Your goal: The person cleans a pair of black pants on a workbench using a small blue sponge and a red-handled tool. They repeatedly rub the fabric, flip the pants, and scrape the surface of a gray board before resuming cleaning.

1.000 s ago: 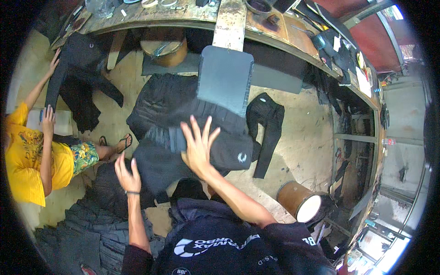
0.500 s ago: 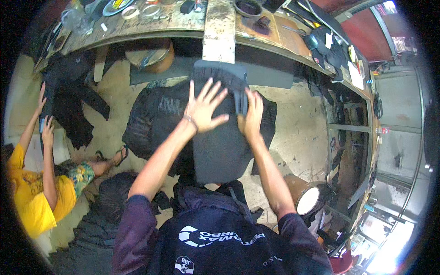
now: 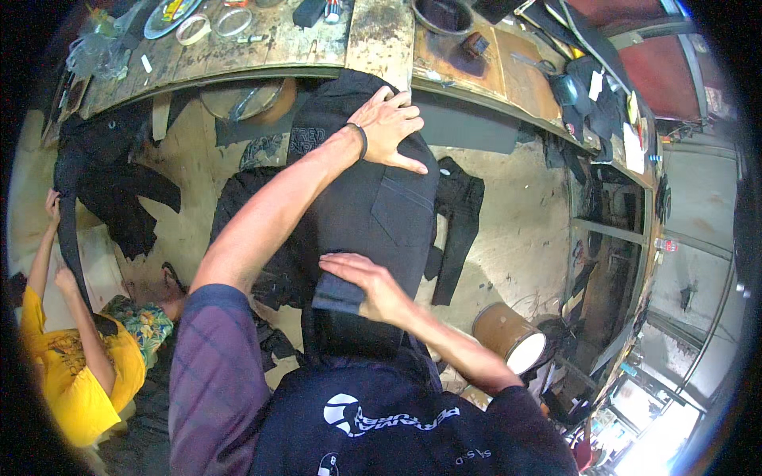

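Observation:
A pair of black trousers (image 3: 349, 194), with a stitched pocket (image 3: 403, 210) showing, is stretched lengthwise in front of me toward the bench. My left hand (image 3: 387, 131) rests on its far part, thumb spread and fingers bent over the cloth near the bench edge. Closer to my body, my right hand (image 3: 373, 287) grips a dark grey block (image 3: 338, 294) laid against the cloth. The block's exact kind cannot be made out. Whatever supports the trousers underneath is hidden.
Across the far side runs a wooden bench (image 3: 305, 51) with tape rings (image 3: 234, 22), a dark bowl (image 3: 442, 16) and a plate (image 3: 171, 17). More dark garments (image 3: 459, 226) hang or lie around. A brown drum (image 3: 500, 332) stands right; a person in yellow (image 3: 91, 365) works left.
The right hand has drawn the block from the far end toward my body. The trousers now reach farther over the bench end, and the left hand has shifted farther away with its fingers bent.

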`<state>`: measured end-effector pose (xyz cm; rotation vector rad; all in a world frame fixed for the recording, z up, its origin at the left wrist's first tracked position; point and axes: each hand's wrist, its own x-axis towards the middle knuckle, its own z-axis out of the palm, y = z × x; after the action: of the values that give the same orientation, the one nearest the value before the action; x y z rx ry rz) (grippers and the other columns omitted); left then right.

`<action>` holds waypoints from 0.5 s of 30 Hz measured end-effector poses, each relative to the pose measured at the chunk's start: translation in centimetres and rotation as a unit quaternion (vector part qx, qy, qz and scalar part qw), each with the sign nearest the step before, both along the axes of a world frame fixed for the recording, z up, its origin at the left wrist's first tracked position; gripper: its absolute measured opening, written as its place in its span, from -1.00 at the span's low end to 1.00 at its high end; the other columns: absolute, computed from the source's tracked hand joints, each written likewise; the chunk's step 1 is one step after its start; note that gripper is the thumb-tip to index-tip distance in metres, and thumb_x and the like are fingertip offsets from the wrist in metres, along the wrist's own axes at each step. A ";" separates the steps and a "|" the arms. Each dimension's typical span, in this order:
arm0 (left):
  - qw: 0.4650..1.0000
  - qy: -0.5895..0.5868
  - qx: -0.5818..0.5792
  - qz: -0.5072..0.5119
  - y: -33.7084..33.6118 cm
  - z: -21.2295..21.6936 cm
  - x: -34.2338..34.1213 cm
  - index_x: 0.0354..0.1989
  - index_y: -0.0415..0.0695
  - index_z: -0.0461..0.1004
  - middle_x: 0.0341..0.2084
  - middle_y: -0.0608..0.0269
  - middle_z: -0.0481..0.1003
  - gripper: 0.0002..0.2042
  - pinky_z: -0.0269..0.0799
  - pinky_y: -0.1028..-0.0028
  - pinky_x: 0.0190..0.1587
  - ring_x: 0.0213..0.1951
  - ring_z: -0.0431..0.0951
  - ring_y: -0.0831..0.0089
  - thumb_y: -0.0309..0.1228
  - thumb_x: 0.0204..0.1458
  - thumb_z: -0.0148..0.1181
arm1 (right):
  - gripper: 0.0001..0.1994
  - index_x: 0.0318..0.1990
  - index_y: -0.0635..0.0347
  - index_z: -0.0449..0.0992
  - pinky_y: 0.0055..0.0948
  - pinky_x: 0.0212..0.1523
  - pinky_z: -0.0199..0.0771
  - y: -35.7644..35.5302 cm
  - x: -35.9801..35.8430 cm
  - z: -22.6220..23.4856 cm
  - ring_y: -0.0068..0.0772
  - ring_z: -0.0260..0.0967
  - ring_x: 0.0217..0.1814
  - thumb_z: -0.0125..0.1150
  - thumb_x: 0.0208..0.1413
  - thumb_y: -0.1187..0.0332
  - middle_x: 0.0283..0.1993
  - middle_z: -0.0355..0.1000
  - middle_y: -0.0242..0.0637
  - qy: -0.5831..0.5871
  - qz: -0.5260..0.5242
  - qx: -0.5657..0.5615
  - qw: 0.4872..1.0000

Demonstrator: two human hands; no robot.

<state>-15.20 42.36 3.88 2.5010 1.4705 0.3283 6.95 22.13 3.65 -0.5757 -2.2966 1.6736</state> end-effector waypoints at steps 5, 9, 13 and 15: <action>0.996 0.074 -0.031 -0.033 3.0 0.1 0.7 -0.35 -0.19 0.76 -0.33 -0.14 0.69 0.08 0.63 0.09 0.00 -0.12 0.71 -0.03 0.80 -0.26 0.00 | -0.29 0.30 0.27 0.56 -0.03 0.48 0.36 11.7 -5.3 1.5 0.04 0.40 0.50 0.51 -0.15 0.52 0.39 0.50 -0.02 0.010 -0.039 0.190 0.981; 0.996 0.075 -0.047 -0.021 3.7 -0.6 1.0 -0.36 -0.17 0.76 -0.44 -0.08 0.69 0.08 0.66 0.08 -0.07 -0.24 0.75 -0.01 0.81 -0.28 0.00 | -0.32 0.24 0.27 0.62 0.02 0.49 0.31 10.1 -7.2 2.1 0.03 0.40 0.50 0.53 -0.20 0.48 0.33 0.55 -0.03 0.049 -0.096 0.151 0.983; 0.999 0.043 -0.027 -0.002 3.7 -0.7 1.0 -0.40 -0.17 0.76 -0.41 -0.10 0.70 0.08 0.68 0.10 -0.14 -0.24 0.76 -0.01 0.81 -0.27 -0.01 | -0.25 0.27 0.23 0.61 0.05 0.56 0.25 6.7 -5.9 1.3 0.00 0.35 0.55 0.38 -0.30 0.53 0.39 0.52 -0.07 0.033 0.067 -0.010 0.997; 0.992 0.097 -0.084 0.008 3.6 -0.4 1.2 -0.37 -0.14 0.76 -0.36 -0.09 0.69 0.05 0.65 0.10 -0.06 -0.15 0.72 0.00 0.80 -0.25 0.00 | -0.25 0.28 0.24 0.60 0.02 0.55 0.27 6.7 -5.2 1.2 -0.01 0.37 0.53 0.38 -0.27 0.52 0.37 0.53 -0.07 0.036 0.074 0.037 0.996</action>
<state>-14.05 45.98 3.46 2.4443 1.5180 -0.0363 1.75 28.86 4.89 -0.3335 -2.3890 1.6355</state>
